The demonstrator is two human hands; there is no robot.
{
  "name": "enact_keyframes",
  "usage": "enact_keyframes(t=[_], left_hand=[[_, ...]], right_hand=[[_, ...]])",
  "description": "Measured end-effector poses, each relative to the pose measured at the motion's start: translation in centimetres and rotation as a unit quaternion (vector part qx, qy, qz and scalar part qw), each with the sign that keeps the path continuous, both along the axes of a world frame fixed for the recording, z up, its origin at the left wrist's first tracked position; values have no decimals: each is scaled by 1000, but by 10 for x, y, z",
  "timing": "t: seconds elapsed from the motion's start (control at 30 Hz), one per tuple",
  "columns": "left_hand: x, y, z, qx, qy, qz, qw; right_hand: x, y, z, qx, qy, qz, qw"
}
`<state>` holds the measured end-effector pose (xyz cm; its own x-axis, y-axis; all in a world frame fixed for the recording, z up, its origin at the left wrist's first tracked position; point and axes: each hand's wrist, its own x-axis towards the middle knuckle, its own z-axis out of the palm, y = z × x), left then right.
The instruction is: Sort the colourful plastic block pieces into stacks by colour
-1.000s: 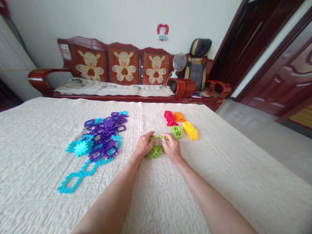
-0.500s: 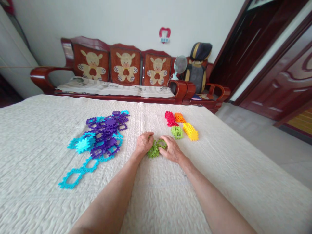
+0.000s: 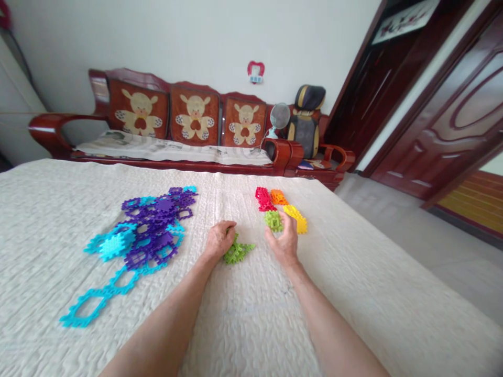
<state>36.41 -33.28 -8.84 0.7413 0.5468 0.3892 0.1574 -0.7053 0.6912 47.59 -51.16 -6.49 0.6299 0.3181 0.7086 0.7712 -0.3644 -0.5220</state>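
Note:
My left hand [image 3: 221, 240] is closed on the edge of some green toothed plastic building pieces [image 3: 238, 252], which rest on the quilted cloth. Its thumb and finger hide their far-left part. To the right, my right hand [image 3: 285, 241] has its thumb and fingers apart around the near side of a green block of interlocking pieces [image 3: 273, 221]; whether they touch it I cannot tell. Just beyond that block lie a red group [image 3: 264, 199] and an orange group [image 3: 279, 197] of pieces. A yellow group [image 3: 297, 219] is partly behind the right-hand fingers.
A spread-out heap of purple pieces [image 3: 161, 220] and cyan pieces [image 3: 117, 246] lies to the left, with a cyan chain [image 3: 88, 309] trailing toward me. Past the table's far edge stand a wooden sofa [image 3: 51, 125], a small fan [image 3: 280, 116] and a chair [image 3: 305, 133].
My right hand has left the green pieces by my left hand and moved right to the green block. My left hand keeps its hold. The view has shifted slightly right and up.

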Motion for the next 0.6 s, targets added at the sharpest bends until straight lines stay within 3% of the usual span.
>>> enact_keyframes(t=[0.13,0.37,0.6], left_hand=[[0,0,1,-4,-2,1,1000],[-1,1,2,-1,4,-1,1000],[0,0,1,-29,-12,-4,999]], right_hand=[[19,-7,-10,-21,-2,-60,998],[27,-4,-24,-17,-5,-68,998],[33,-2,-25,-44,-11,-98,994]])
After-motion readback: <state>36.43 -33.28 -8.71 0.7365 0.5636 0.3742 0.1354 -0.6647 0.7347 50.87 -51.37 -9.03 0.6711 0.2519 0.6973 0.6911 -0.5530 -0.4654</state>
